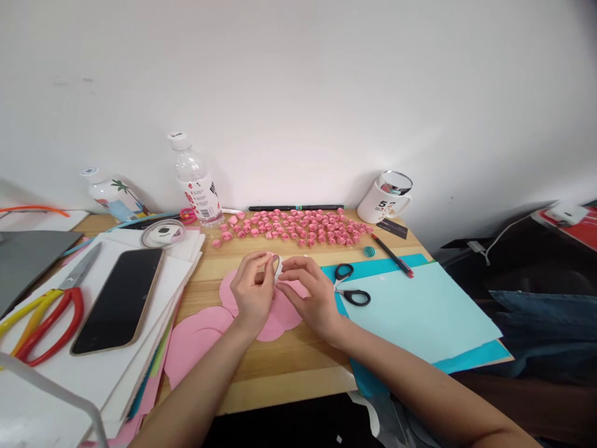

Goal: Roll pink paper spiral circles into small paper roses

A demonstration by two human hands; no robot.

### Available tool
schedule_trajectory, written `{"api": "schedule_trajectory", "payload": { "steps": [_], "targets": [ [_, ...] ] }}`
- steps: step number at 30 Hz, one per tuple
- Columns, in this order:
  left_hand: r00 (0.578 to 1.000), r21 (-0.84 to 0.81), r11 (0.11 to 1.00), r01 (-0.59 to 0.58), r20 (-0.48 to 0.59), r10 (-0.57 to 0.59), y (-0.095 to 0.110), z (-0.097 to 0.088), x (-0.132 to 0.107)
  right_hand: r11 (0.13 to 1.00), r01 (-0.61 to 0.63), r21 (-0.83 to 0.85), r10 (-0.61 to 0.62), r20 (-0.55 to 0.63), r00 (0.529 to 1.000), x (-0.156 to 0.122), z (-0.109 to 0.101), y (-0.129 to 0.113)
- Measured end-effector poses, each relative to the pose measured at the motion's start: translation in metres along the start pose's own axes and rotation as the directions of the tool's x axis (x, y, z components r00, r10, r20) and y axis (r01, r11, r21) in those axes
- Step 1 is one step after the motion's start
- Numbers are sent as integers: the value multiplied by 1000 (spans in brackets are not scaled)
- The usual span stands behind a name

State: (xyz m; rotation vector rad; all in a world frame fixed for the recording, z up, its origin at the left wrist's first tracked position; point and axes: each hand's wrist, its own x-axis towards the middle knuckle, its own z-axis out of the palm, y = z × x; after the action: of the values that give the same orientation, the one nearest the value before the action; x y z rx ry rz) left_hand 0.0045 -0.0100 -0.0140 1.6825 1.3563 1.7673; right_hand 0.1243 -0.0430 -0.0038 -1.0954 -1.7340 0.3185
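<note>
Pink paper discs [200, 339] lay overlapping toward the front edge of the counter [280, 366]. Above its middle, the left hand [254, 289] pinched a small pale piece [278, 269] between thumb and fingers; the right hand [313, 295] had its fingertips against the other side, too covered to tell whether they gripped. Good handling seemed to call for a light, steady left pinch and short fingertip moves from the right, lest the piece crease or slip. Pink paper coils [321, 229] lay toward the back edge, well apart from the wrists.
</note>
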Motion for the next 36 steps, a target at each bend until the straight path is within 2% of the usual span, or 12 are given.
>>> {"api": "schedule_trajectory", "payload": {
  "steps": [3, 5, 8, 11, 13, 16, 19, 23, 27, 31, 33, 36],
  "targets": [
    [999, -37, 998, 46, -11, -46, 0, 0, 0, 940, 260, -223, -225, 168, 960, -6, -24, 0],
    [998, -56, 996, 66, -7, -66, 0, 0, -1, 897, 330, -296, -265, 239, 934, -7, -47, 7],
    [997, -61, 995, 76, 3, -76, 1, 1, -2, 895, 257, -366, -133, 332, 934, -4, -83, 26],
    [996, -75, 993, 89, 3, -89, 1, 1, -2, 826, 267, -497, 41, 524, 851, -7, -109, 46],
    [996, -81, 993, 91, -2, -92, 0, 1, -2, 802, 266, -535, 134, 595, 793, -13, -117, 53],
    [995, -75, 992, 102, -3, -102, 1, 2, -2, 782, 261, -566, 207, 630, 748, -20, -119, 58],
    [994, -64, 992, 112, 4, -112, 2, 1, -2, 769, 244, -591, 255, 634, 730, -19, -117, 59],
    [989, -77, 987, 145, 8, -144, 5, 1, -1, 797, 237, -556, 243, 653, 717, -14, -123, 60],
    [973, -125, 965, 229, 34, -227, 8, 1, 1, 887, 27, -461, 286, 594, 752, -11, -129, 55],
    [956, -170, 941, 292, 55, -287, 8, 1, 1, 929, -241, -282, 354, 476, 805, -9, -118, 46],
    [955, -178, 939, 296, 58, -290, 7, 1, 1, 937, -289, -195, 348, 458, 818, -8, -108, 41],
    [949, -189, 930, 315, 68, -308, 5, 1, 1, 959, -249, -133, 282, 485, 828, -4, -91, 35]
  ]
}}
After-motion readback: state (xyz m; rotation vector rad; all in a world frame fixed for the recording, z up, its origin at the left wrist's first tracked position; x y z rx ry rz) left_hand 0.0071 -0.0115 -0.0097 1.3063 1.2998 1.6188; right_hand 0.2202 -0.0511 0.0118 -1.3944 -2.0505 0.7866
